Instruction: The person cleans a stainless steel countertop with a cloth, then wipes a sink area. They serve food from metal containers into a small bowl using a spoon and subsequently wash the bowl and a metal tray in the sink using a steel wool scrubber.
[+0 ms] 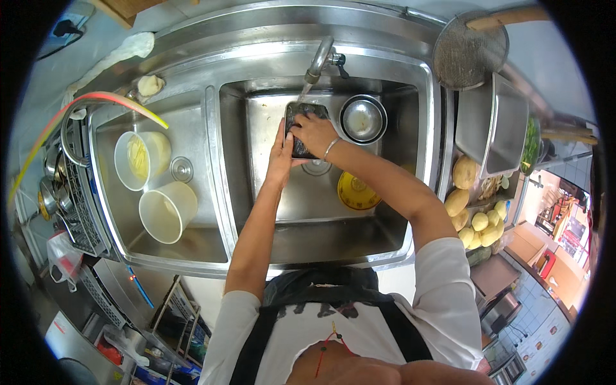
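A dark rectangular dish (308,109) is held in the large sink basin (288,202), under a thin stream of water from the faucet (320,60). My left hand (280,156) grips it along the left side, with fingers passing underneath. On the dish's dark surface rest the bent fingers of my right hand (313,134); whether something lies under them is hidden. Close to the right of the dish stands a round metal bowl (363,119). A yellow patterned plate (356,192) lies on the basin floor, partly behind my right forearm.
Two whitish plastic tubs (175,211) sit in the left basin, one containing pale yellow strips (138,159). A hose (120,100) arches over that basin. To the right are potatoes (464,173), a deep steel pan (483,125) and a wood-handled mesh strainer (469,53).
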Action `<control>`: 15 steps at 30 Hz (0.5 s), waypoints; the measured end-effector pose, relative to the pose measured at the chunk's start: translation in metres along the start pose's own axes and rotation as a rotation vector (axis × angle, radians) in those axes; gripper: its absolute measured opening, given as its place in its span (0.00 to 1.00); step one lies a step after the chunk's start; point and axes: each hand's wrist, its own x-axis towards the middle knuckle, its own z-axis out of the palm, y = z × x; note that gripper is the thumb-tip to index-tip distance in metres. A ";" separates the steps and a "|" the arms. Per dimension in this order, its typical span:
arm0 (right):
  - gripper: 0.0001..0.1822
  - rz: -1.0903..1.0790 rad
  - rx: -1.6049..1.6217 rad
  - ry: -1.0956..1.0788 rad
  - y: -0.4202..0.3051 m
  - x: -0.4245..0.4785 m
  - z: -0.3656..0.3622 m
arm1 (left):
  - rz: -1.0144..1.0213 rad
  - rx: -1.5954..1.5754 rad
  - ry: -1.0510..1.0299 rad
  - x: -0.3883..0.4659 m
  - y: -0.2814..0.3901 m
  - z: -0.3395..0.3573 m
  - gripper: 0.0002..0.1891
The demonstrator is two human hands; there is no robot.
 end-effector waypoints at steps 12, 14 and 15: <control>0.18 0.238 -0.120 -0.279 0.002 0.008 0.008 | -0.024 0.060 0.017 0.005 -0.008 0.000 0.28; 0.15 0.277 -0.207 -0.207 0.007 0.014 0.013 | -0.040 0.027 0.033 0.003 -0.020 0.005 0.29; 0.15 0.311 -0.065 -0.157 0.007 0.014 0.015 | -0.038 -0.013 0.022 0.004 -0.023 0.004 0.29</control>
